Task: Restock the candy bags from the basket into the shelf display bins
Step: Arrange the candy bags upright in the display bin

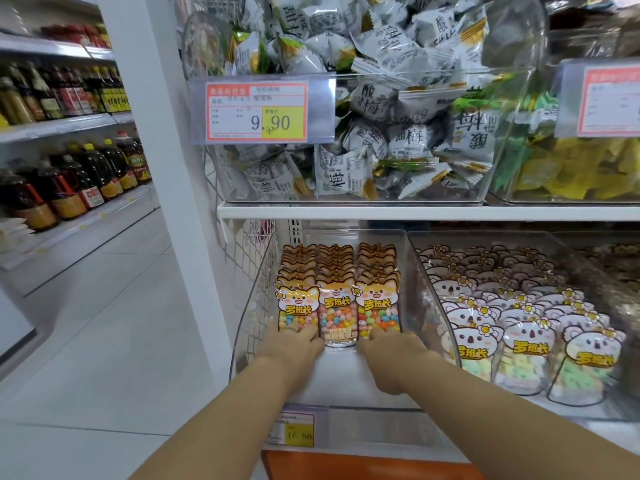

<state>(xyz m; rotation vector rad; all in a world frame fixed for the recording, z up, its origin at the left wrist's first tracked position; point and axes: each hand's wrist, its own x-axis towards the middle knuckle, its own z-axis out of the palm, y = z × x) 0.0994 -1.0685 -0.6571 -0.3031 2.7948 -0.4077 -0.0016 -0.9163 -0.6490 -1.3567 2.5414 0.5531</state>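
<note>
Three rows of orange fox-shaped candy bags (337, 299) with coloured beans stand upright in a clear display bin (403, 258) on the lower shelf. Both my hands reach into this bin from the front. My left hand (294, 344) presses against the bottom of the front bag in the left row. My right hand (391, 348) presses against the bottom of the front bag in the right row. The fingertips of both hands are hidden behind the bags' lower edges. The middle front bag stands between my hands. No basket is in view.
To the right, a second clear bin (433, 289) holds pink koala candy bags (526, 334). The shelf above carries a bin of white plum candy packets (381, 116) behind a 9.90 price tag (256, 110). Bottles (69, 178) line shelves across the aisle at left.
</note>
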